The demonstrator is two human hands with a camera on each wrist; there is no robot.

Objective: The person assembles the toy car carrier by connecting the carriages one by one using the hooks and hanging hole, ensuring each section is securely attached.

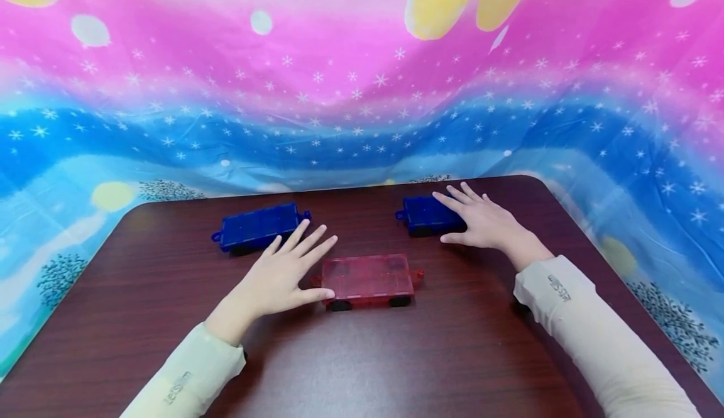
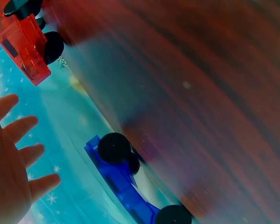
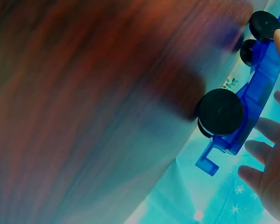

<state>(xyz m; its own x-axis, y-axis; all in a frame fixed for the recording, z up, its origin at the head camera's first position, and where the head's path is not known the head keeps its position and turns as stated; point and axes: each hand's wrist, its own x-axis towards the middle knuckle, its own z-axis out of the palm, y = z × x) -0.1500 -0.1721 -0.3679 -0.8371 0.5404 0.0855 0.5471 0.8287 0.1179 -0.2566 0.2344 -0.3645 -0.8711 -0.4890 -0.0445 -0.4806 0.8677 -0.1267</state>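
Three toy car bases with black wheels stand on the dark wooden table. My left hand (image 1: 278, 275), fingers spread, is held between the left blue car base (image 1: 259, 226) and the translucent red car base (image 1: 367, 276); its thumb overlaps the red one's left end in the head view. In the left wrist view the red base (image 2: 24, 44) and the blue base (image 2: 119, 184) both appear apart from the fingers. My right hand (image 1: 481, 220) hovers with spread fingers over the right blue car base (image 1: 421, 212), hiding its right end. Wheels and a hook of that base (image 3: 256, 100) show beside the fingertips.
The table (image 1: 362, 361) has rounded far corners and a glossy top. Behind it and along its sides hangs a pink and blue cloth (image 1: 339, 97) printed with snowflakes. Both of my forearms wear pale sleeves (image 1: 588, 324).
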